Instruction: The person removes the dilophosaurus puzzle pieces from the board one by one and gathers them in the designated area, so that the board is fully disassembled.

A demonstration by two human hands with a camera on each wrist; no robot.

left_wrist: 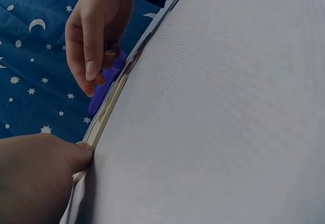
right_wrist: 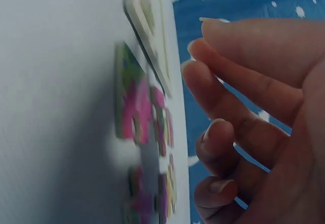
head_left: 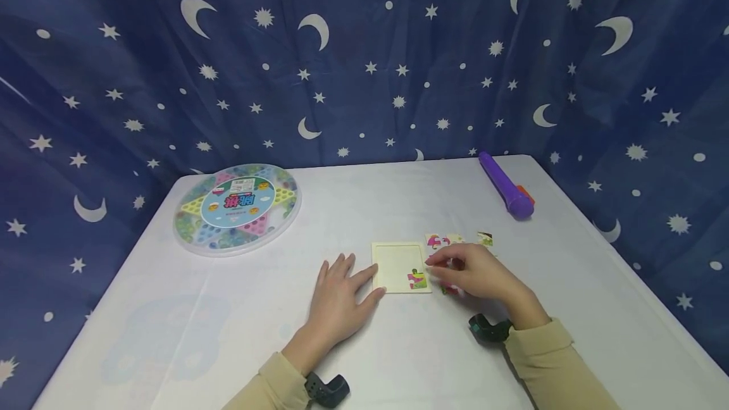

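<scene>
A cream square puzzle tray (head_left: 401, 245) lies on the table, with one pink-and-green jigsaw piece (head_left: 417, 279) in its lower right corner. My left hand (head_left: 337, 304) rests at the tray's left side, fingers spread, with thumb and index finger touching its edge. Over the tray's right edge hovers my right hand (head_left: 481, 272), its fingers loosely bent. Nothing shows between its fingertips in the right wrist view. Beneath and beside that hand lie several loose jigsaw pieces (right_wrist: 134, 99), pink, green and yellow, partly hidden by it in the head view.
A round Chinese checkers board box (head_left: 267, 233) lies at the back left of the white table (head_left: 256, 328). At the back right is a purple stick-shaped object (head_left: 504, 185) with an orange part beside it. A dark blue curtain (head_left: 353, 30) hangs behind.
</scene>
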